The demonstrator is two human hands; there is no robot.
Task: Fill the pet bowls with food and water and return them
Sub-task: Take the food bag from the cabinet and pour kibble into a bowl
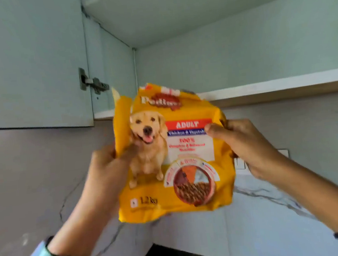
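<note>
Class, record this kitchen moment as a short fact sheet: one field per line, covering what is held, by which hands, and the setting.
Item held: yellow dog food bag, upright, printed front facing the camera
Left hand: grips the bag's left edge
Right hand: grips the bag's right edge
Behind: open wall cabinet; its door swung left
Pet bowls: not in view

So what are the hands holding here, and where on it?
Both hold the yellow dog food bag: the left hand grips its left edge, the right hand its right edge, thumb on the front.
</note>
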